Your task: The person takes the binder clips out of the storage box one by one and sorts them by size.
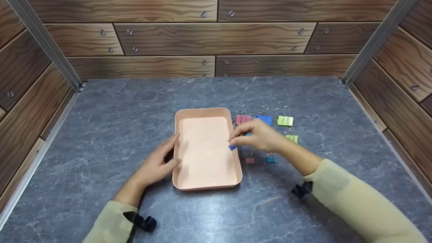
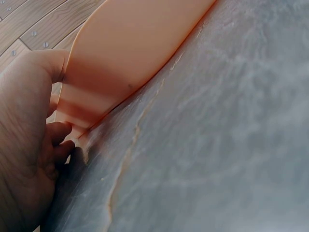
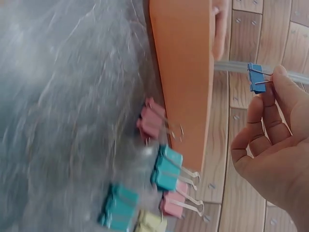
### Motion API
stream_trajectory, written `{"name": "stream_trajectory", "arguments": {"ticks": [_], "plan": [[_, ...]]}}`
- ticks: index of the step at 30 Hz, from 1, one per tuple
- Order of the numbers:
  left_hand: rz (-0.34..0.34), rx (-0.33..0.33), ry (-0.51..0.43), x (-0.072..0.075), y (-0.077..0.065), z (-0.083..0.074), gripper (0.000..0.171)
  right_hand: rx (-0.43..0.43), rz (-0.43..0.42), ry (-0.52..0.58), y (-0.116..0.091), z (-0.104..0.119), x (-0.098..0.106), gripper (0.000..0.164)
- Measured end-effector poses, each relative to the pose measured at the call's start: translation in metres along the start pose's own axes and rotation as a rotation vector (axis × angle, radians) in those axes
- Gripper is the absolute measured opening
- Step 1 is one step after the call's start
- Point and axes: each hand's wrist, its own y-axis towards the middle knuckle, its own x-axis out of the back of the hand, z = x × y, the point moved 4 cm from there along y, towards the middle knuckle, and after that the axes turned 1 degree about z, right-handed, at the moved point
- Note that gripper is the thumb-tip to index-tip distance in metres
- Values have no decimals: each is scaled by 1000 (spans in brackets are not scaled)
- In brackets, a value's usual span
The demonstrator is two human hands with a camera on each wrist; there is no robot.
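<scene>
A shallow peach tray [image 1: 204, 153] lies on the table in the middle of the head view, with nothing inside it. My left hand [image 1: 157, 165] holds its left wall, the thumb over the rim and the fingers against the outside, as the left wrist view also shows. Above the tray's right rim, my right hand [image 1: 261, 136] pinches a small blue binder clip [image 3: 257, 78] by its wire handles between thumb and fingertips. Close to that hand lie a small pink binder clip [image 1: 249, 160] and a small teal one [image 1: 271, 159]. Another teal clip [image 1: 248, 134] is partly hidden behind the hand.
Right of the tray stand a large pink binder clip [image 1: 243, 119], a large blue one [image 1: 265, 120] and a large lime one [image 1: 285, 120]. A smaller lime clip [image 1: 292, 138] is partly covered by the right forearm. Wood-patterned walls [image 1: 216, 38] enclose the marbled table [image 1: 135, 98].
</scene>
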Motion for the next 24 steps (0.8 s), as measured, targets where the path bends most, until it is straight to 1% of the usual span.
{"name": "stream_trajectory", "arguments": {"ticks": [10, 13, 16, 20, 24], "plan": [[-2, 15, -4, 0, -1, 0, 81, -56, -90, -40, -31, -7, 41, 8], [0, 29, -2, 0, -1, 0, 81, -89, -112, -35, -41, -12, 50, 8], [6, 46, 2, -1, -1, 1, 81, -119, -129, -53, -52, -16, 57, 7], [13, 64, 7, -1, -1, 1, 81, -135, -154, -79, -66, -22, 67, 5], [11, 62, 3, 0, -1, 0, 81, -152, -173, -77, -79, -28, 76, 6]]}}
